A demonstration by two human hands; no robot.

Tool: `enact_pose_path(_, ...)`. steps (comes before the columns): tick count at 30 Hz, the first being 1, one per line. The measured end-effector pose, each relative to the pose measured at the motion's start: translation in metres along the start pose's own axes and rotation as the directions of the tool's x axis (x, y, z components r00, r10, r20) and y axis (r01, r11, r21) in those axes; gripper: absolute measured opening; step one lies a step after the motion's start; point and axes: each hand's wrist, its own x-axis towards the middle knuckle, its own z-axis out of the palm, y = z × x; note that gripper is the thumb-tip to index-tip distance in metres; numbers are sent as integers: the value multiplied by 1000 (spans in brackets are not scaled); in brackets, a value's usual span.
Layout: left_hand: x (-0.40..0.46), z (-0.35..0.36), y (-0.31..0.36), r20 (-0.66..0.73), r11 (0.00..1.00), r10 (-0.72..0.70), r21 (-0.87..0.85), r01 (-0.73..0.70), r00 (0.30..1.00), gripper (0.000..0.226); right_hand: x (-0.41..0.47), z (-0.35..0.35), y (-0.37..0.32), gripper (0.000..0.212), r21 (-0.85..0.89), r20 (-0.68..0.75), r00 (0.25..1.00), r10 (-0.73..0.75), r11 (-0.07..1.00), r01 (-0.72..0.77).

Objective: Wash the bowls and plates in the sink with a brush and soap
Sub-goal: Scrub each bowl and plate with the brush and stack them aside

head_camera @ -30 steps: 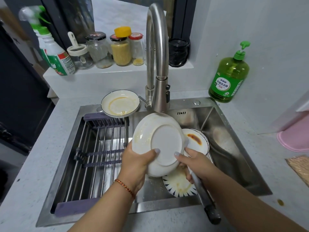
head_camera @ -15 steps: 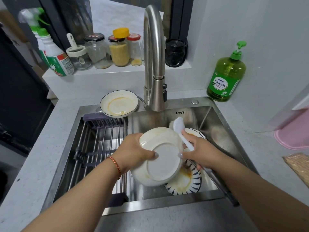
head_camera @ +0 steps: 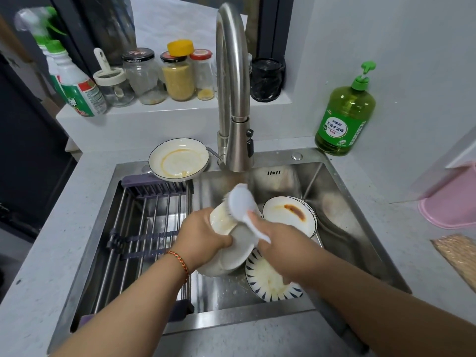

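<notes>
My left hand (head_camera: 203, 234) grips a white plate (head_camera: 233, 253) by its rim, tilted on edge over the sink (head_camera: 342, 217), its underside toward me. My right hand (head_camera: 277, 237) holds a white brush (head_camera: 240, 200) by the handle, its head against the plate's stained upper edge. Below lie a blue-striped plate (head_camera: 268, 282) and a white plate (head_camera: 288, 212) with a red-brown smear. Another stained white bowl (head_camera: 179, 159) sits on the sink's back rim. The green soap bottle (head_camera: 343, 112) stands at the back right.
The steel faucet (head_camera: 231, 86) arches over the basin behind the plate. A drying rack (head_camera: 144, 228) fills the sink's left half. Jars (head_camera: 177, 73) and a spray bottle (head_camera: 74, 83) line the back ledge. A pink tub (head_camera: 453, 202) sits at the right.
The brush came up from behind the plate and now presses on its upper edge. My left hand turned the plate more on edge and shifted it slightly right.
</notes>
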Motion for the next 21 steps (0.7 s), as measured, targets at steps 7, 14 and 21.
enact_pose_path(7,2,-4,-5,-36,1000,-12,-28,11,999,38,4,-5,3,59,37,9,997,75,996,-76)
enact_pose_path(14,5,-1,-7,5,997,37,71,-37,999,33,-1,-7,-7,60,-113,42,999,18,994,-13)
enact_pose_path(21,-2,-3,-10,-125,925,-104,-377,50,987,40,22,5,39,52,457,-4,979,202,871,-178)
